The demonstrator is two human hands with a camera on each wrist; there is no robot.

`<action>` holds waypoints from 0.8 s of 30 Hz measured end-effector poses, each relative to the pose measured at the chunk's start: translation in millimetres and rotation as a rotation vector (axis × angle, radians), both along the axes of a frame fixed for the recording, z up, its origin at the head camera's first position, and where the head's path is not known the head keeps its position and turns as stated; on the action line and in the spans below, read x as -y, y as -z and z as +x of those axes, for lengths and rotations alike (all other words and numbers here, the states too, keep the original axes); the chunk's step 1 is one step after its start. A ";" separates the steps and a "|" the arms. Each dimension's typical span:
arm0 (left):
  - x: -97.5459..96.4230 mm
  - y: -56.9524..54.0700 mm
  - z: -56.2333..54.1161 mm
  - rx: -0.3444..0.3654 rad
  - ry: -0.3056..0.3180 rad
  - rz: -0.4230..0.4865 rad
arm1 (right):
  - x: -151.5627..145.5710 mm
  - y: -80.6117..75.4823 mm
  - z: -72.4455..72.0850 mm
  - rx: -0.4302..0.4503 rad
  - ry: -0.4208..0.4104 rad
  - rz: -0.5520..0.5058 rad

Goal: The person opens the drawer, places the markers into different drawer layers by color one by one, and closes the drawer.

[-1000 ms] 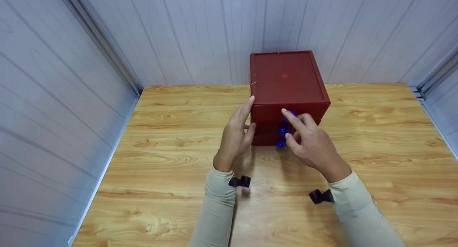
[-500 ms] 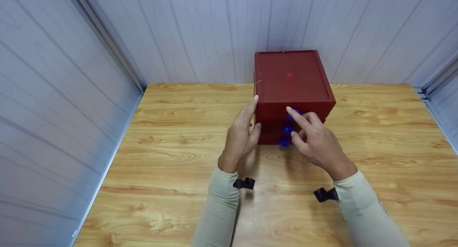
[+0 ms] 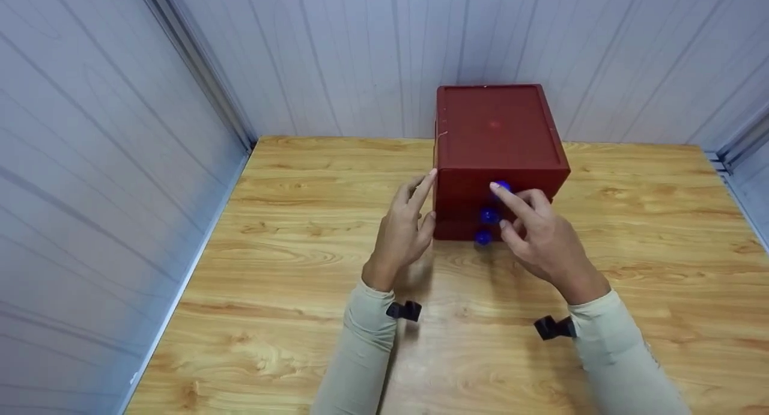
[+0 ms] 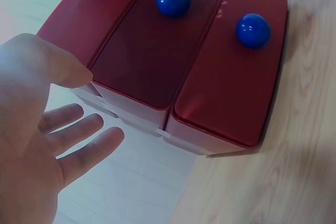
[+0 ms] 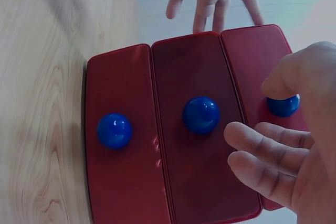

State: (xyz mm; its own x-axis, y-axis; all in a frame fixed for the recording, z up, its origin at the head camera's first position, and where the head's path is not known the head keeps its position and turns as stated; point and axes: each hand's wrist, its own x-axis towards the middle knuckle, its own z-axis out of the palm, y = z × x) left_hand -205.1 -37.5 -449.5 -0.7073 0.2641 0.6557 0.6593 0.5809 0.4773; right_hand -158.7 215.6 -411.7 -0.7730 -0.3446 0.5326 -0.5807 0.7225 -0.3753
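A small dark red cabinet of three stacked drawers stands on the table, each drawer front bearing one round blue knob. All the drawers look pushed in. My right hand pinches the top knob between its digits, the others held loosely below it. The middle knob and bottom knob show uncovered. On the cabinet's left side is my left hand, fingers spread and fairly straight. In the left wrist view its thumb touches the front's left edge, and the other fingers lie beside the side wall.
The wood-grain table extends on both sides of the cabinet and in front of it. Pale panel walls rise behind and at the sides, the back one close behind the cabinet. Each sleeve cuff carries a black wrist mount.
The head view has shifted, so cabinet and hands appear a little farther right. My left fingertips sit slightly lower against the cabinet's edge. My right hand stays at the top knob.
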 end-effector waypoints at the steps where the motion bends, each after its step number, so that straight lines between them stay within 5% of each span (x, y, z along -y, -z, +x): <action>1: 0.1 0.2 0.0 0.006 0.010 0.000 | -1.1 0.1 0.1 -0.008 0.003 -0.005; 8: 5.7 5.6 4.5 0.054 0.019 -0.048 | -9.0 4.1 4.3 -0.057 0.014 -0.024; 19: 32.5 22.1 19.6 0.104 -0.002 -0.296 | -23.5 15.5 13.0 -0.100 0.032 -0.044; 24: 41.4 24.8 22.3 0.106 0.011 -0.340 | -31.6 23.2 15.0 -0.083 0.062 -0.035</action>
State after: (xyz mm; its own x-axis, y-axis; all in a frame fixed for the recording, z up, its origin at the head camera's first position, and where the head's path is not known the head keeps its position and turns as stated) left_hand -182.7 -78.9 -474.3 -0.7625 0.4628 0.4522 0.6238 0.7113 0.3239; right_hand -143.7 247.1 -434.9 -0.7450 -0.2782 0.6063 -0.5657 0.7452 -0.3531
